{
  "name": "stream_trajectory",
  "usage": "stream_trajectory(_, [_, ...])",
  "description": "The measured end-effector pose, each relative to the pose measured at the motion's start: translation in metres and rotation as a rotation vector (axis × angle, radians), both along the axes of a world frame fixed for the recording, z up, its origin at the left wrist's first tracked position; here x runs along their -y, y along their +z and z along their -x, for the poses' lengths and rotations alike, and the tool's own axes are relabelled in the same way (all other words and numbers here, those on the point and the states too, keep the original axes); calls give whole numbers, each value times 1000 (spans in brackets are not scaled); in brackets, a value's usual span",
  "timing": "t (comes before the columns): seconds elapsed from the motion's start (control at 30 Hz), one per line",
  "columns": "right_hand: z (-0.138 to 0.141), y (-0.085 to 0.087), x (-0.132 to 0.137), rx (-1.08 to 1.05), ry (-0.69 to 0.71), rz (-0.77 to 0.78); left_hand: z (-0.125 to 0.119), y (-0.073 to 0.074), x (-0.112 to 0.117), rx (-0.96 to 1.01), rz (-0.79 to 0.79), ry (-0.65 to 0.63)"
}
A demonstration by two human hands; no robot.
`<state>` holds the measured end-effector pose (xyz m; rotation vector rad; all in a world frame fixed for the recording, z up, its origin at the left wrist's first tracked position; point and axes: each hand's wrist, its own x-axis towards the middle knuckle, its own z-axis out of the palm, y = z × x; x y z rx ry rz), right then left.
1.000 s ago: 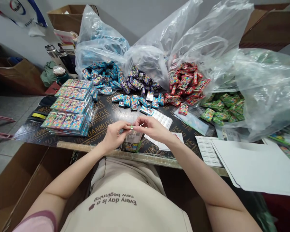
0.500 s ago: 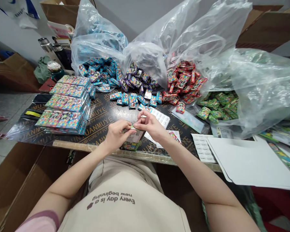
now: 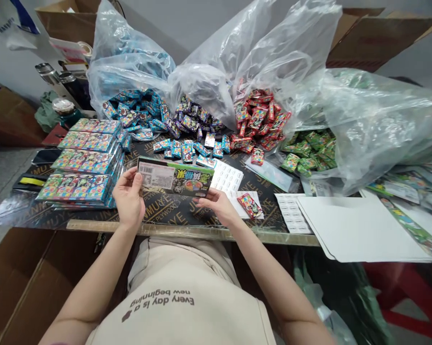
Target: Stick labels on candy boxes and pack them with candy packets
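Between my hands, tilted above the table, is a flat printed package [image 3: 176, 178] with a barcode label on its left part and bright lettering on a dark ground at the right. My left hand [image 3: 130, 197] grips its left end, thumb on the printed face. My right hand [image 3: 217, 205] is closed at the lower right corner, its fingertips partly hidden. Small blue boxes [image 3: 187, 151] lie loose just beyond the package. To the right are a sheet of stickers [image 3: 227, 176] and a red packet [image 3: 250, 205] on white paper.
Stacks of wrapped multi-coloured packs [image 3: 74, 188] stand at the left. Behind, clear plastic bags [image 3: 129, 62] spill blue, purple, red and green small boxes. White sheets [image 3: 352, 230] overhang the table's front edge [image 3: 194, 231] at right. Flasks [image 3: 72, 86] stand at the back left.
My hands were close together, pinching at the package's top edge; now they are apart at its two ends. The package is raised and turned, its barcode face showing. The view has shifted slightly.
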<state>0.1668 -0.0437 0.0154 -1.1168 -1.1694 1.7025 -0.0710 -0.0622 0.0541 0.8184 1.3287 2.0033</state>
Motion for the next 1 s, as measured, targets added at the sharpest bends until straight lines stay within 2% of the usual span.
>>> stream_trajectory(0.13, [-3,5,-5,-180,-241,-17,-11,-32,16,52,135,-145])
stream_trajectory(0.23, [-10,18,-10,-154,-289,-111,-16,-38,27,-194,227,-277])
stream_trajectory(0.3, [-11,27,-6,0,-248,-260,-19,-30,28,-472,224,-261])
stream_trajectory(0.37, [-9,35,1,186,-121,-406,-24,-16,26,-752,127,-245])
stream_trajectory(0.47, [-13,39,5,323,41,-508,-35,7,17,-1057,-98,-403])
stream_trajectory(0.57, [-41,26,-13,511,-77,-590,-41,19,9,-1157,-214,-456])
stream_trajectory(0.63, [-70,9,-31,810,-170,-628,-40,22,5,-1140,-208,-441])
stream_trajectory(0.73, [-104,-21,-48,1185,-92,-529,-34,24,4,-1077,-162,-463])
stream_trajectory(0.87, [-115,-53,-47,1246,-31,-509,-23,25,5,-976,-98,-507])
stream_trajectory(1.0, [-110,-64,-40,1207,-61,-561,-19,26,6,-919,-51,-543])
